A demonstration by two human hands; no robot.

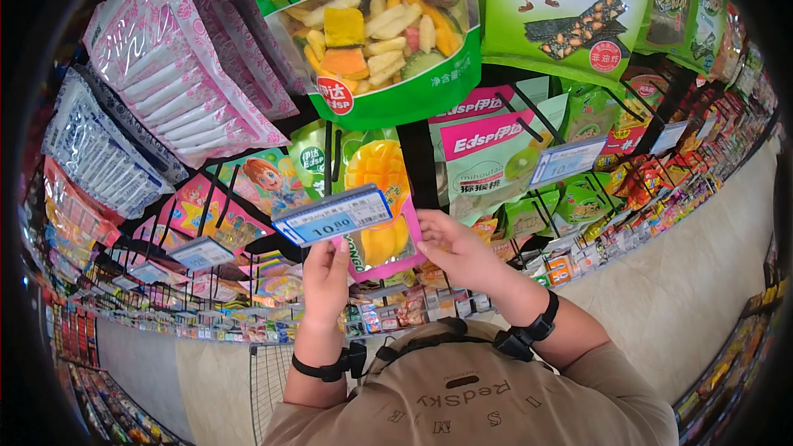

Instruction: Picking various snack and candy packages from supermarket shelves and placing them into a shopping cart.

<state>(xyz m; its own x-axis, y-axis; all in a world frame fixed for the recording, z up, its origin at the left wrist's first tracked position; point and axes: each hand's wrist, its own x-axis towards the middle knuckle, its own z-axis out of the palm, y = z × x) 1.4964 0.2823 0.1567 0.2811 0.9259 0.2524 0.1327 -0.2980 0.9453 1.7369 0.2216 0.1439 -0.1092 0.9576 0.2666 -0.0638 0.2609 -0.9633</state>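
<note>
Both my hands are at a bag of dried mango, green with a pink border and a picture of cut mango, on a rack of hanging snacks. My right hand pinches its right edge between thumb and fingers. At its lower left edge is my left hand, closed, its fingertips partly hidden under a price tag. That blue and white tag covers part of the bag's front. Just above hangs a large clear-fronted bag of mixed fruit chips.
A green bag of seaweed snacks hangs at the upper right, with a kiwi snack bag below it. Pink packs hang at the upper left. A wire cart stands beside me on the pale tiled floor.
</note>
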